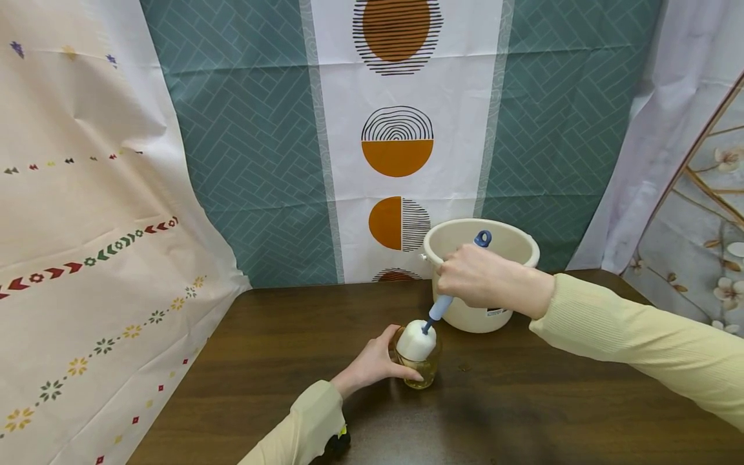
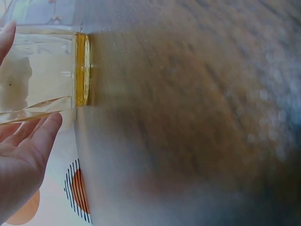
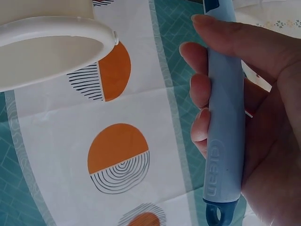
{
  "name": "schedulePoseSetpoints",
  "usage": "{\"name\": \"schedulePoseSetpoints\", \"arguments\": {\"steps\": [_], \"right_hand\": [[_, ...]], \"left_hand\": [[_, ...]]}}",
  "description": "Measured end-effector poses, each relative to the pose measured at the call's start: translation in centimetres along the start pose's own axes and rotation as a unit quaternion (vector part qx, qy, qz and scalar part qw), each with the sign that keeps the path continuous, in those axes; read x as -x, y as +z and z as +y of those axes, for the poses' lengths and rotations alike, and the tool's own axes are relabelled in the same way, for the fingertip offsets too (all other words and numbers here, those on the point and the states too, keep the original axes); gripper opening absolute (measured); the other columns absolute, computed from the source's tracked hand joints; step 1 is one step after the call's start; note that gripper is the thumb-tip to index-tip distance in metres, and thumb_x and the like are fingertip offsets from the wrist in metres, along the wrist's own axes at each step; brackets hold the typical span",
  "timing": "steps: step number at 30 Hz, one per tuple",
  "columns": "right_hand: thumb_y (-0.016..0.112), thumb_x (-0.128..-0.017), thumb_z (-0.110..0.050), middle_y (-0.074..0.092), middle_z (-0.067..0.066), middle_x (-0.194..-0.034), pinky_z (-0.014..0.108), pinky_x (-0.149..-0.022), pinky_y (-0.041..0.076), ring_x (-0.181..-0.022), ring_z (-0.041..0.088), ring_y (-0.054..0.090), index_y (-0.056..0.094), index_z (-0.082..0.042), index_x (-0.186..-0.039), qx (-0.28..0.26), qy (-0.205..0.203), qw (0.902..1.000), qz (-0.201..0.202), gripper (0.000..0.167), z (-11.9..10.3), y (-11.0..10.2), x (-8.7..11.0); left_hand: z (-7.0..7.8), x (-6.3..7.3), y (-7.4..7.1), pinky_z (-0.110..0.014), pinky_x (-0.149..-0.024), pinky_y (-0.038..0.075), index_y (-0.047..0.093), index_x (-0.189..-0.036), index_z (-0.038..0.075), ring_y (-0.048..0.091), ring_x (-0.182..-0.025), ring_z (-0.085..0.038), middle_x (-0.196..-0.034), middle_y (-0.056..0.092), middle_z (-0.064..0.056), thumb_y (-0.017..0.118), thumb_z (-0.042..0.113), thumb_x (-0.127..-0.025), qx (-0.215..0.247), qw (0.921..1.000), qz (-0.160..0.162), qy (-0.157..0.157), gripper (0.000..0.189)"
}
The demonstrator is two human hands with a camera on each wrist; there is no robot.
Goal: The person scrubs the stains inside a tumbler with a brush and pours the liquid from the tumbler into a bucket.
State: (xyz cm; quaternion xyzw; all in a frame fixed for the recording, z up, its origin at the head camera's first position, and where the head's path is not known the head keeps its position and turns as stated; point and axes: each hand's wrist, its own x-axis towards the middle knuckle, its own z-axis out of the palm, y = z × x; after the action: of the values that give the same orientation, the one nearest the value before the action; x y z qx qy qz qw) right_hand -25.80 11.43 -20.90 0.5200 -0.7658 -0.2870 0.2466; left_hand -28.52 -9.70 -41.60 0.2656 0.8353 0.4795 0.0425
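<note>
An amber-tinted glass (image 1: pixel 429 374) stands on the brown table, and my left hand (image 1: pixel 374 363) grips its side with the thumb toward me. Inside its mouth sits the white sponge head (image 1: pixel 414 342) of a cup brush, partly above the rim. My right hand (image 1: pixel 478 278) grips the brush's light blue handle (image 3: pixel 225 117), which slants up and to the right. The right wrist view shows fingers wrapped round it and a dark blue hanging loop (image 3: pixel 220 214) at its end. In the left wrist view the glass base (image 2: pixel 83 70) appears sideways, with fingers along the wall.
A cream bucket (image 1: pixel 473 319) stands right behind the glass, close to my right hand. Patterned cloth (image 1: pixel 250 142) hangs behind the wooden table (image 1: pixel 261 361), with more cloth at the left and right sides. A small dark object (image 1: pixel 338 442) is at my left wrist.
</note>
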Motion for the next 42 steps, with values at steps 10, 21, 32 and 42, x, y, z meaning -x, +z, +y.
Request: {"name": "schedulePoseSetpoints", "arguments": {"steps": [10, 21, 32, 42], "right_hand": [[0.074, -0.065, -0.002, 0.058, -0.002, -0.066, 0.032, -0.043, 0.039, -0.055, 0.018, 0.051, 0.065, -0.020, -0.068, -0.009, 0.018, 0.9998, 0.003, 0.020, 0.3, 0.4, -0.2], [0.075, -0.068, -0.006, 0.059, -0.001, -0.066, 0.031, -0.043, 0.038, -0.055, 0.018, 0.051, 0.067, -0.020, -0.071, -0.006, 0.034, 0.9993, -0.015, 0.017, 0.3, 0.7, -0.2], [0.075, -0.066, -0.005, 0.054, 0.000, -0.062, 0.032, -0.043, 0.038, -0.053, 0.019, 0.049, 0.061, -0.018, -0.063, -0.002, 0.035, 0.9993, -0.015, 0.019, 0.0, 1.3, -0.2], [0.076, -0.065, -0.005, 0.057, -0.002, -0.064, 0.031, -0.043, 0.038, -0.054, 0.019, 0.051, 0.063, -0.020, -0.063, 0.000, 0.027, 0.9996, -0.006, 0.019, -0.5, 2.0, -0.4]], "left_hand": [[0.2, 0.0, 0.0, -0.032, -0.078, 0.042, 0.042, -0.124, 0.013, 0.053, -0.094, -0.010, -0.106, 0.056, 0.006, 0.084, 0.034, -0.062, -0.015, 0.9999, 0.005, -0.004, 0.077], [0.3, 0.1, -0.1, -0.033, -0.078, 0.042, 0.042, -0.123, 0.013, 0.053, -0.094, -0.010, -0.105, 0.057, 0.007, 0.083, 0.033, -0.062, -0.014, 0.9999, 0.004, -0.005, 0.076], [0.2, 0.2, -0.1, -0.031, -0.079, 0.042, 0.043, -0.122, 0.014, 0.053, -0.096, -0.010, -0.108, 0.056, 0.006, 0.084, 0.031, -0.062, -0.009, 0.9999, 0.006, -0.002, 0.075], [0.3, 0.1, 0.0, -0.030, -0.076, 0.043, 0.045, -0.119, 0.015, 0.054, -0.093, -0.010, -0.104, 0.056, 0.007, 0.084, 0.031, -0.062, -0.003, 1.0000, 0.005, -0.002, 0.071]]}}
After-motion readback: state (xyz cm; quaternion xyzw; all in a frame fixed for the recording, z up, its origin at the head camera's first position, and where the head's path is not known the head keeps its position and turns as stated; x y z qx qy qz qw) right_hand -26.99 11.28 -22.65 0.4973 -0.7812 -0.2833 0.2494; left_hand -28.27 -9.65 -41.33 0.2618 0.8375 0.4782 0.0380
